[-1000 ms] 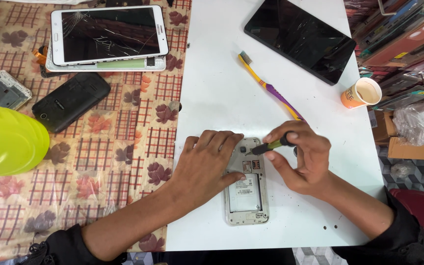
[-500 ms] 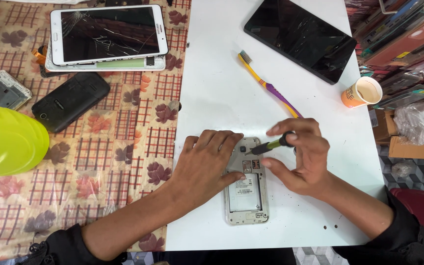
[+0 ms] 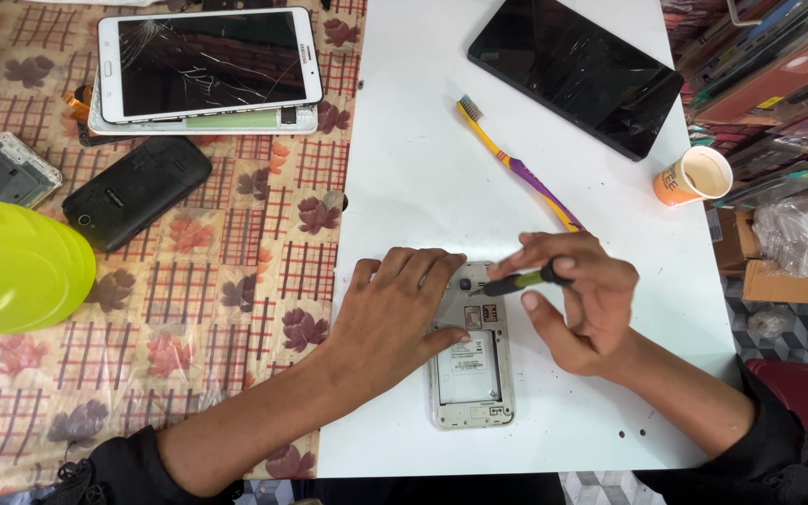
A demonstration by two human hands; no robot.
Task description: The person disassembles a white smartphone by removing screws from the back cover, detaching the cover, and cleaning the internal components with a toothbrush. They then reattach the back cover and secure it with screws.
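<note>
A white smartphone (image 3: 472, 374) lies face down with its back cover off on the white board (image 3: 423, 168). My left hand (image 3: 395, 313) presses flat on the phone's upper left part and holds it still. My right hand (image 3: 577, 299) grips a small screwdriver (image 3: 519, 281) with a green and black handle. Its tip rests near the phone's top edge, beside the camera lens. The phone's upper left corner is hidden under my left hand.
A yellow and purple toothbrush (image 3: 516, 164) and a black tablet (image 3: 577, 70) lie further back on the board. A paper cup (image 3: 694, 176) stands at the right edge. On the patterned cloth lie a cracked white tablet (image 3: 208, 61), a black phone (image 3: 137, 192) and a lime-green object (image 3: 11, 266).
My right hand has shifted slightly up and to the right, and the screwdriver now lies flatter with its tip at the phone's top. My left hand stays in place.
</note>
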